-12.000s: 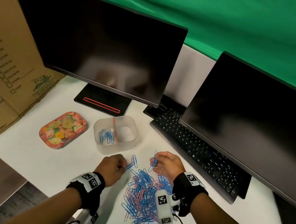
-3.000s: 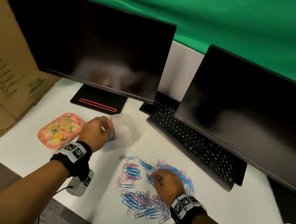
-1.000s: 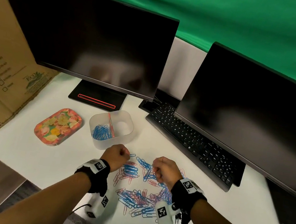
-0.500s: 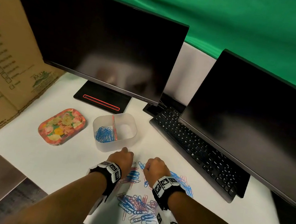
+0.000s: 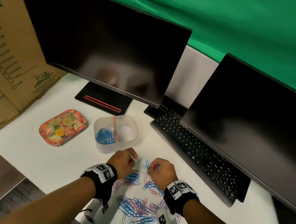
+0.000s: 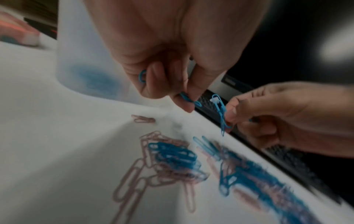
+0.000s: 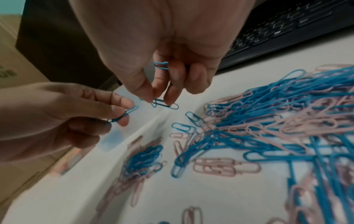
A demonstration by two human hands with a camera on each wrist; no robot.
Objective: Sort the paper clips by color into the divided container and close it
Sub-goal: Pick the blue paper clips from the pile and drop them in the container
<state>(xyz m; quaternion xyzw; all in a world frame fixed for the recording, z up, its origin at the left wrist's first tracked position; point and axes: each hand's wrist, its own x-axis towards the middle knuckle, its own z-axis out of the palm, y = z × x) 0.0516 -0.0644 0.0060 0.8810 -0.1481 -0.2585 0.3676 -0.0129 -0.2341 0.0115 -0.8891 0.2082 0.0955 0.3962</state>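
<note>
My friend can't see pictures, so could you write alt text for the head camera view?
Two hands, the left hand and the right hand, each pinch blue paper clips above a mixed pile of blue and pink clips on a white desk. Beyond them, a clear divided container has blue clips in its left half, beside a floral lid.

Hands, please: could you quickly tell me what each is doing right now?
Left hand: pinching small blue wire paper clips.
Right hand: pinching a blue paper clip, more tucked under fingers.
</note>
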